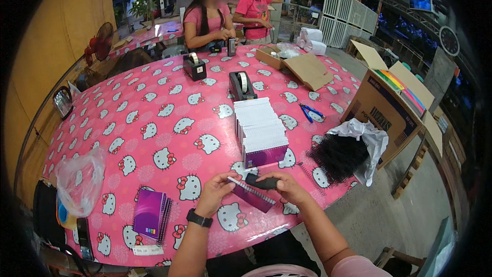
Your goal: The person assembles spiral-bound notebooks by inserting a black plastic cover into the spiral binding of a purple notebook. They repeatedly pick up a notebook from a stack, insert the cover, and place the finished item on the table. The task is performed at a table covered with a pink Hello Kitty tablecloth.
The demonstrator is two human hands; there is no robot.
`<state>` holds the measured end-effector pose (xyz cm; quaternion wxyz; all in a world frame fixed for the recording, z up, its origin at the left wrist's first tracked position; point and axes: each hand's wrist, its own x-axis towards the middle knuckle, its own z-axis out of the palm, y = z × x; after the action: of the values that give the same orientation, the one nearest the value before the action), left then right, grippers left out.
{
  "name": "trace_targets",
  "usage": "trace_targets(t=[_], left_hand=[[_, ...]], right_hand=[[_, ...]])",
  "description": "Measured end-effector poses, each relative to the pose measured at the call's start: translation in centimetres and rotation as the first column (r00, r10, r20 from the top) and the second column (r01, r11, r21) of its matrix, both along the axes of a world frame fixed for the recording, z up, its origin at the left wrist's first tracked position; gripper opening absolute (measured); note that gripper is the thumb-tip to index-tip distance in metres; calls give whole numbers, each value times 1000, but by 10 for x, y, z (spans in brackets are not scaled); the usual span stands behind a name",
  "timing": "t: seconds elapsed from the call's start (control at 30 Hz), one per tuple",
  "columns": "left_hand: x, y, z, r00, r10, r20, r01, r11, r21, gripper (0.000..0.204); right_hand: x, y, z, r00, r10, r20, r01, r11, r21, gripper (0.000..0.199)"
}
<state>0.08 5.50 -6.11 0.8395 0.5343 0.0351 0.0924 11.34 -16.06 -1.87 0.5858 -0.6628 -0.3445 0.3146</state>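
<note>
My left hand (218, 192) pinches the upper left end of a purple-covered notebook (256, 198), which is tilted above the table with its spiral-bound edge upward. In my right hand (287, 187) is a black handheld tool (262, 181), held against or just above that edge; its exact kind is unclear. Just beyond my hands stands a long row of white paper pads (260, 123) with a purple cover at the near end. To the left lies a small pile of purple spiral notebooks (149, 214). Black plastic coils (338, 156) spill from a white bag (376, 141) on the right.
Blue-handled pliers (309, 113) lie beyond the coils. Two tape dispensers (195, 67) (242, 87) stand farther back. A tall carton (382, 105) is at the right edge, a clear plastic bag (80, 182) at the left. Two people (210, 18) (256, 13) are across the table.
</note>
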Motion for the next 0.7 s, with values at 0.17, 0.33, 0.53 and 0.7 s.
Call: trace_targets(t=[0.17, 0.33, 0.53, 0.7], left_hand=[[-2, 4, -2, 1000, -4, -27, 5, 999, 35, 32], [-2, 2, -2, 999, -13, -52, 14, 1000, 24, 31], [-4, 0, 1, 998, 0, -67, 9, 991, 130, 33], [-6, 0, 8, 994, 40, -101, -25, 989, 145, 29]], right_hand=[[-1, 7, -2, 996, -85, 23, 85, 996, 0, 39], [-9, 13, 14, 998, 6, -68, -17, 987, -158, 40], [-8, 12, 10, 996, 38, -82, -28, 992, 123, 40], [-7, 10, 9, 1000, -18, -13, 20, 995, 96, 43]])
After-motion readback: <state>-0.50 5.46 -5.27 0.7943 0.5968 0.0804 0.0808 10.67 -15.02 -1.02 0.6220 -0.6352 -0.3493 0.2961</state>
